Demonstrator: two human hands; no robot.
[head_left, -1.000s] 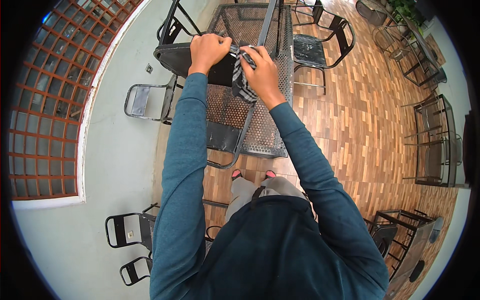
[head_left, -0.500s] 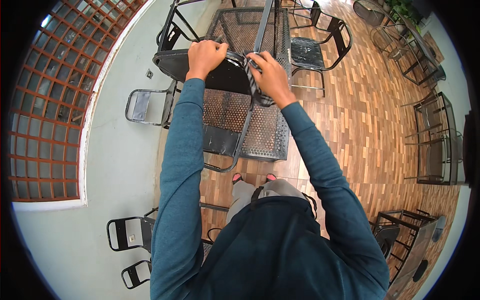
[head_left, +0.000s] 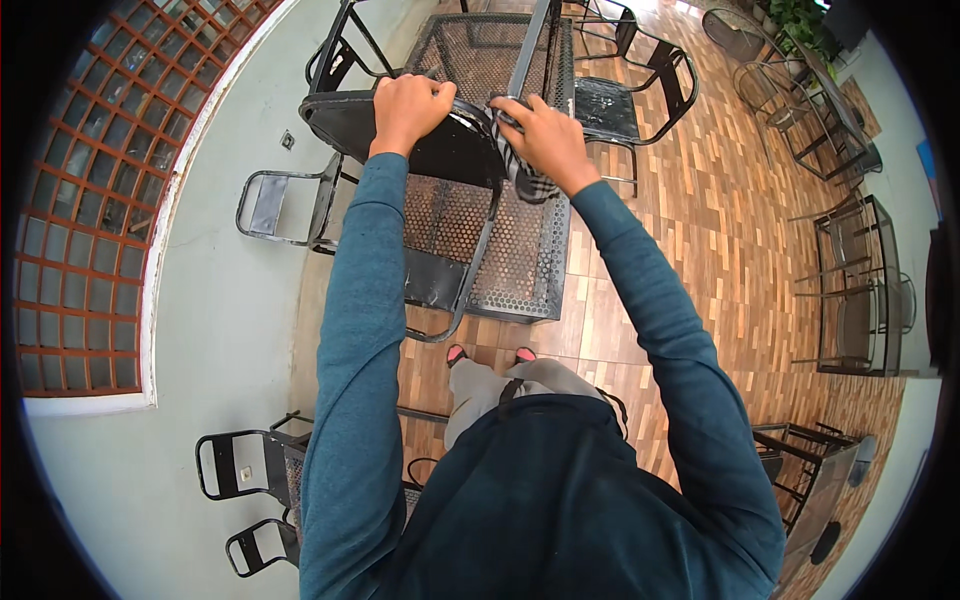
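My left hand (head_left: pixel 407 112) has its fingers clenched over the edge of the black chair's seat (head_left: pixel 435 150); my right hand (head_left: pixel 550 140) has its fingers grasping a checked cloth (head_left: pixel 536 187) at the chair's frame. The chair sits over the perforated surface (head_left: pixel 535 275), its backrest (head_left: pixel 437 280) by the near left corner.
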